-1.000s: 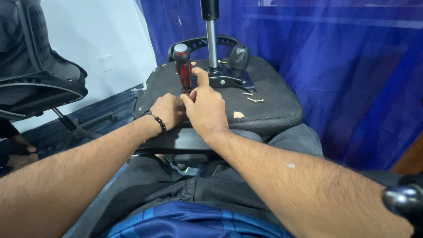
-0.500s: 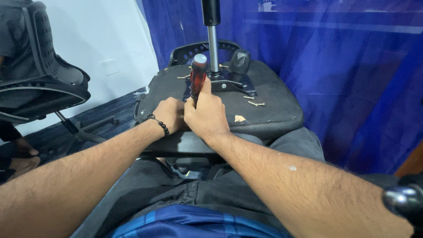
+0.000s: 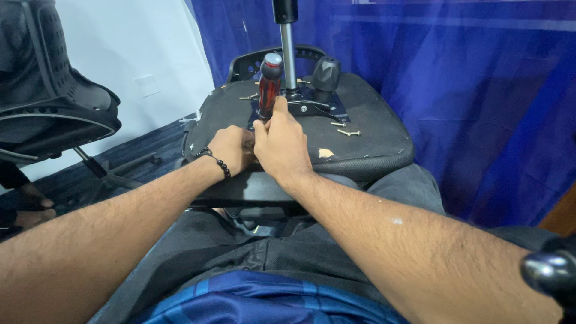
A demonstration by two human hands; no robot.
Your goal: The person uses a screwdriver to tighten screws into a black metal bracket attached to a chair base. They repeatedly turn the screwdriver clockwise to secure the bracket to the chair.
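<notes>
An upturned office chair seat (image 3: pixel 372 144) lies on my lap, its black underside up, with a metal gas-lift post (image 3: pixel 288 57) rising from a mounting plate (image 3: pixel 312 107). My right hand (image 3: pixel 282 144) grips the red-and-black handle of a screwdriver (image 3: pixel 268 84), which stands nearly upright near the plate's left edge. My left hand (image 3: pixel 231 147) rests on the seat beside it, fingers curled at the screwdriver's lower end. Its tip is hidden by my hands. Loose screws (image 3: pixel 347 131) lie on the seat to the right.
A black knob lever (image 3: pixel 324 72) sticks up beside the post. A blue curtain (image 3: pixel 480 90) hangs behind and to the right. Another black office chair (image 3: pixel 54 108) stands at the left before a white wall. A dark rounded knob (image 3: pixel 549 273) shows at the lower right.
The screwdriver handle has shifted right and more upright, closer to the post. My right hand has moved with it; my left hand has stayed at its base.
</notes>
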